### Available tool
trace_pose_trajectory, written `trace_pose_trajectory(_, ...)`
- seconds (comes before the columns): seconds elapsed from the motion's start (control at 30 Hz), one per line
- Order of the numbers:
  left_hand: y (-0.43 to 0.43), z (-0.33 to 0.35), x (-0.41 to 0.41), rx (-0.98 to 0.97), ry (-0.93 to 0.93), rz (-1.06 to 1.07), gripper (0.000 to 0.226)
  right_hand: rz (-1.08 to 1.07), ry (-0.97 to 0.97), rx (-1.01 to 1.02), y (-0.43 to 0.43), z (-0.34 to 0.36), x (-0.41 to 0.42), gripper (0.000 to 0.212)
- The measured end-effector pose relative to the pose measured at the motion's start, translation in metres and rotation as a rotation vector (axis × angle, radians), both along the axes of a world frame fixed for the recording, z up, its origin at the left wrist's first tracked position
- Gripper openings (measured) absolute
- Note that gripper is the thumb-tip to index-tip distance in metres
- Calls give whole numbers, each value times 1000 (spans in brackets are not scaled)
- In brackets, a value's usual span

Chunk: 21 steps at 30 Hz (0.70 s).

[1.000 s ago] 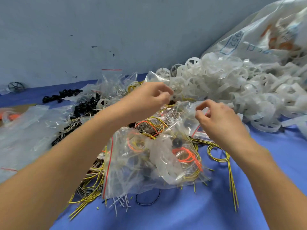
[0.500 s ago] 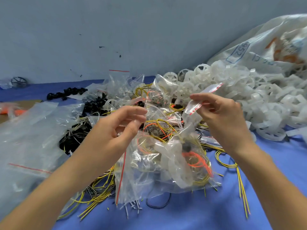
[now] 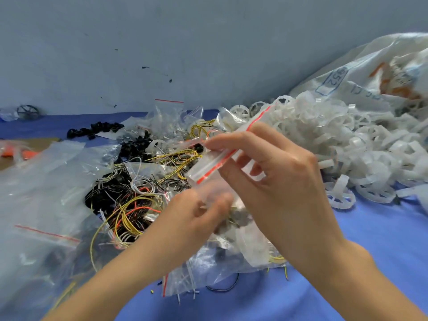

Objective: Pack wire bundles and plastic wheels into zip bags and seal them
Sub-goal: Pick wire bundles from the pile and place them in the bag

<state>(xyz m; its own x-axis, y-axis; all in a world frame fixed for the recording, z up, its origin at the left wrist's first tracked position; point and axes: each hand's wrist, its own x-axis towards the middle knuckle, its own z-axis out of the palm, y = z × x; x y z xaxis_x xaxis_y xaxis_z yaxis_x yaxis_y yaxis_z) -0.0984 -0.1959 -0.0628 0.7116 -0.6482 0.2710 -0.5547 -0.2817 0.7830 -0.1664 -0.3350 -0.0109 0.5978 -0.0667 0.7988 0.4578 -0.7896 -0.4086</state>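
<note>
Right hand (image 3: pixel 278 181): fingers pinch a seemingly empty zip bag (image 3: pixel 209 166) near its red-striped mouth, held above the wire bundles (image 3: pixel 136 209). Left hand (image 3: pixel 194 218) is blurred below; grip cannot be told. Risk: film clings, mouth won't part, bag slips from the pinch.

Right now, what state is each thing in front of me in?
zip bag, lifted, pinched at its red-striped top; seal unclear
right hand, pinching the zip bag
left hand, blurred, grip unclear
plastic wheels, loose heap, unpacked
wire bundles, loose, tangled
</note>
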Motion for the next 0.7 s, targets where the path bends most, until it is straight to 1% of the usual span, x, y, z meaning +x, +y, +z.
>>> trace_pose_trajectory(0.03,3,0,5,-36,90,44,37,6,-10,-3,0,-1,0,21)
trace_pose_trajectory(0.07,6,0,10,-103,207,75,42,8,-16,-2,-1,-4,1,20)
trace_pose_trajectory(0.1,10,2,15,-193,320,99,40,7,-15,4,-3,-7,3,17)
trace_pose_trajectory(0.17,16,8,25,-380,502,148,25,7,23,21,-5,-16,7,12)
trace_pose_trajectory(0.23,22,13,35,-561,671,220,24,17,116,29,-7,-29,13,11)
trace_pose_trajectory(0.27,24,13,40,-621,724,223,25,16,166,15,-6,-36,16,10)
trace_pose_trajectory(0.3,25,14,41,-659,755,190,27,10,215,-5,-5,-43,19,11)
trace_pose_trajectory(0.37,28,13,41,-711,800,41,34,11,311,-25,-1,-55,25,19)
trace_pose_trajectory(0.43,29,12,38,-760,830,-98,44,61,384,0,4,-62,29,27)
trace_pose_trajectory(0.47,29,12,36,-781,834,-131,46,101,408,37,6,-64,30,29)
trace_pose_trajectory(0.53,28,9,33,-809,835,-153,43,172,468,173,8,-67,31,29)
trace_pose_trajectory(0.57,27,7,31,-814,829,-151,41,200,516,275,10,-67,32,28)
trace_pose_trajectory(0.63,23,5,27,-791,792,-124,39,270,599,554,12,-65,34,26)
trace_pose_trajectory(0.7,19,6,23,-744,738,-116,39,313,645,824,13,-62,37,31)
